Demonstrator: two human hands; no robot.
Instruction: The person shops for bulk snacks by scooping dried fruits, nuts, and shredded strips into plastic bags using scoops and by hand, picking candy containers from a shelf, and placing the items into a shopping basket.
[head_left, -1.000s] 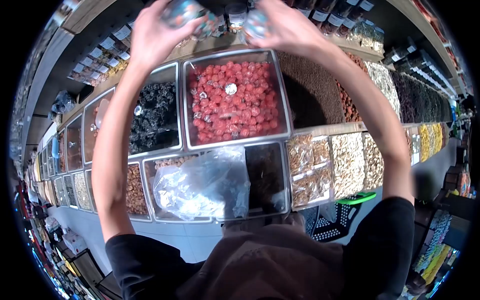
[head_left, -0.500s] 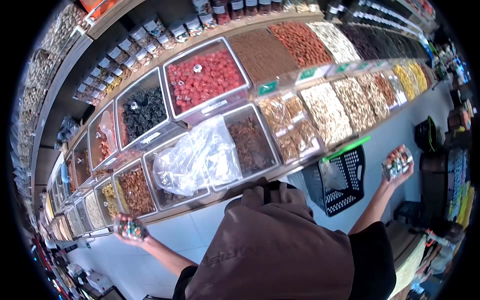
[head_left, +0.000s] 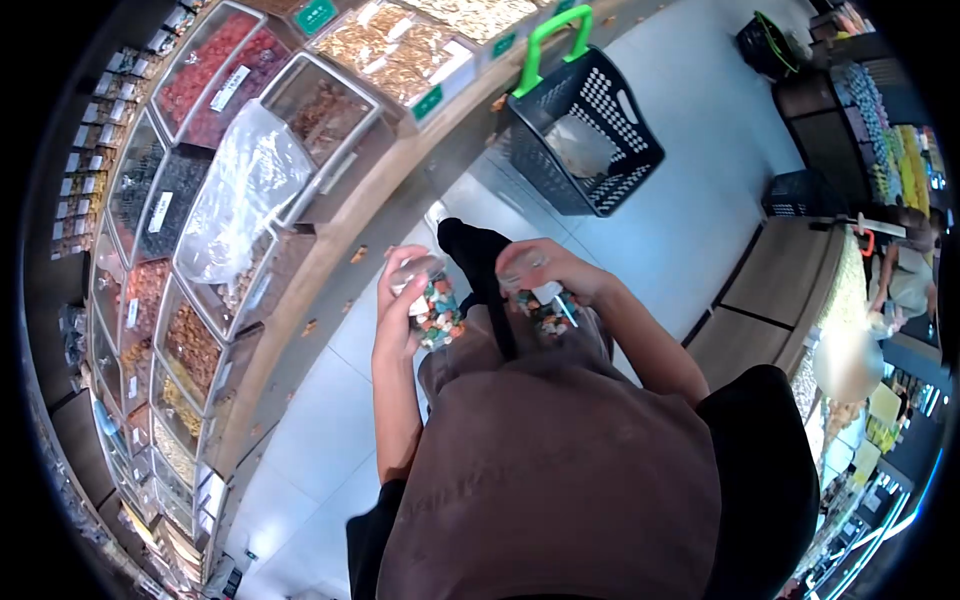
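Note:
My left hand is wrapped round a clear jar of multicoloured pebble-like pieces, in front of my body. Close to its right, my right hand grips a second clear jar with similar pieces, its fingers over the upper end. The two jars are apart, both above my apron. Beyond my hands, a black basket with a green handle stands on the floor and holds a clear plastic bag.
Bins of dried foods line a curved wooden counter on the left, with a crumpled plastic bag on top. Another black basket is at the upper right. A person is at the far right, near shelves and brown cabinets.
Both hands came down from the jar shelf, swung wide apart, and are now close together before my body, still holding the jars. The view has turned right, away from the counter.

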